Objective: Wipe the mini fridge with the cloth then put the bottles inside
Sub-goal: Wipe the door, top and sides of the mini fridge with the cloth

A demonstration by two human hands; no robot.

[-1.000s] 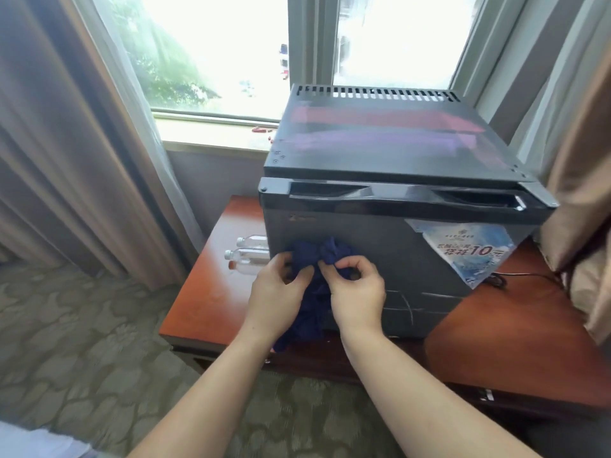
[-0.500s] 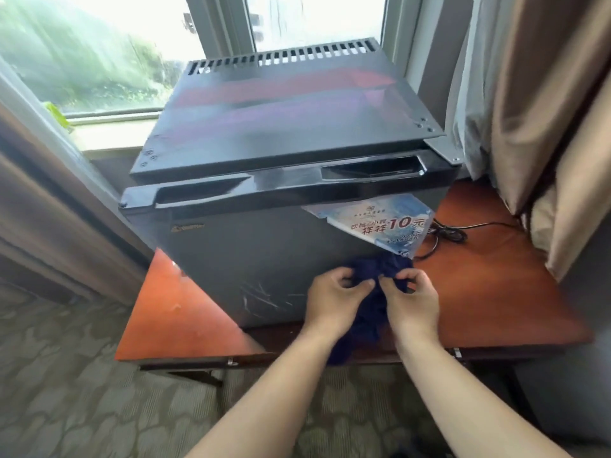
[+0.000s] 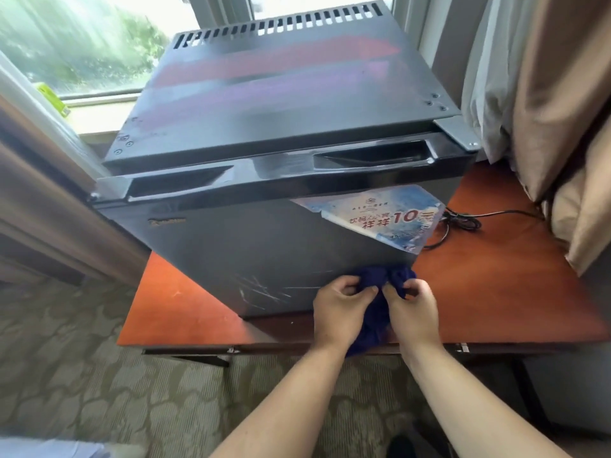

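While bunched, cloth (image 3: 391,281) between hands (image 3: 340,310) (image 3: 413,314)

Likely a hotel room: priced-drinks sticker (image 3: 380,219) on the mini fridge (image 3: 281,94), patterned carpet (image 3: 82,375), heavy curtains (image 3: 562,94) by a window (image 3: 82,44).

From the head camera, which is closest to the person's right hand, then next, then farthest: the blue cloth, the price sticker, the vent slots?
1. blue cloth, gripped in the right hand.
2. price sticker, just above, on the mini fridge door.
3. vent slots, along its top's back edge.

Head view — down, near mini fridge (image 3: 281,104)
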